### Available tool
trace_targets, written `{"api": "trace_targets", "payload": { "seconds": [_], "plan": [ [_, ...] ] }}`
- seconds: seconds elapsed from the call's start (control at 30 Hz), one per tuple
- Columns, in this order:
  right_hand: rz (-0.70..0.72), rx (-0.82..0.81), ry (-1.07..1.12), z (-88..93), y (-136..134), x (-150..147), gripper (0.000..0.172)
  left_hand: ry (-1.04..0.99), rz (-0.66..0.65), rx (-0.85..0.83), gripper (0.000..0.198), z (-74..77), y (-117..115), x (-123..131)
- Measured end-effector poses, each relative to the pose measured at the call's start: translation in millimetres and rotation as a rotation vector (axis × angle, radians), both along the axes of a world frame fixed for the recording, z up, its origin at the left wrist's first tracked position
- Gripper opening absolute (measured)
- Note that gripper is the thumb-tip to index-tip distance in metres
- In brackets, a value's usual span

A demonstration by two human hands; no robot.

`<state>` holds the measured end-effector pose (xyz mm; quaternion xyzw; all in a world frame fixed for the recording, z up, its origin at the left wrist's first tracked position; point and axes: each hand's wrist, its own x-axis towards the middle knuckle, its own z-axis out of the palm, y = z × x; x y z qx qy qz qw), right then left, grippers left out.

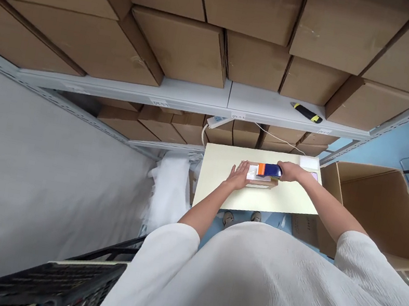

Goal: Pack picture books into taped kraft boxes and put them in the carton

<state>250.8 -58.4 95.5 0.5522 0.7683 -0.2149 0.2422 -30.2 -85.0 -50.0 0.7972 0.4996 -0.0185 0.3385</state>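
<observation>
A small cardboard box (262,183) lies on a pale yellow table (222,188). My left hand (239,175) rests flat against the box's left end, fingers stretched out. My right hand (291,172) is closed round the rear of a blue, orange and white hand-held device (268,171), which sits on top of the box. Whether the device is a tape dispenser or a scanner I cannot make out.
Metal shelves stacked with brown cartons (183,49) rise behind the table. A yellow and black cutter (306,113) lies on the shelf. An open large carton (376,210) stands at right, a black crate (58,285) at lower left, white plastic bags (170,189) left of the table.
</observation>
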Motion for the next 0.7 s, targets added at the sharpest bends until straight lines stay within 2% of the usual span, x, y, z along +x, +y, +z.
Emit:
{"api": "trace_targets", "payload": {
  "seconds": [0.1,0.2,0.5,0.7],
  "plan": [
    [0.024,-0.010,0.009,-2.2,1,5,0.056,0.035,0.006,0.000,0.102,1.8,0,2],
    [0.028,-0.022,0.003,-4.8,-1,23,0.057,0.053,0.010,0.002,0.102,0.8,0,2],
    [-0.058,0.002,0.003,-17.8,-13,134,0.049,-0.026,0.057,-0.016,0.103,-6.6,3,0],
    [-0.145,0.016,0.037,-28.8,-14,189,0.047,0.000,0.070,-0.033,0.103,-2.0,2,0]
  ]
}}
